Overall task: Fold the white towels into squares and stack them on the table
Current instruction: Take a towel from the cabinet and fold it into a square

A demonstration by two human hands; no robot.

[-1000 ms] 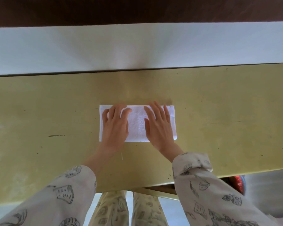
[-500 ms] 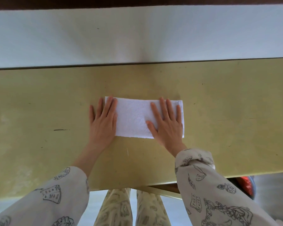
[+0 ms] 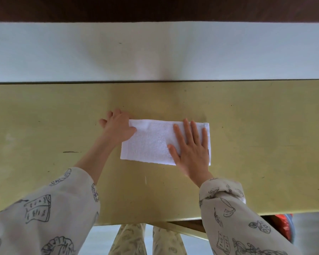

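Observation:
A white towel (image 3: pixel 151 141), folded into a long rectangle, lies on the yellow-green table (image 3: pixel 256 144). My left hand (image 3: pixel 118 128) is at the towel's far left corner, thumb on top and fingers curled round the edge, pinching it. My right hand (image 3: pixel 191 150) lies flat on the right half of the towel with fingers straight and spread, pressing it down.
A white wall (image 3: pixel 155 52) runs behind the table's far edge. The table's near edge crosses the lower view, with my patterned trouser legs (image 3: pixel 145 240) below it. A red object (image 3: pixel 284 227) shows under the table at the right.
My left hand has slid off the towel's left part to its far left corner and taken hold of it. The right hand stays flat on the right half.

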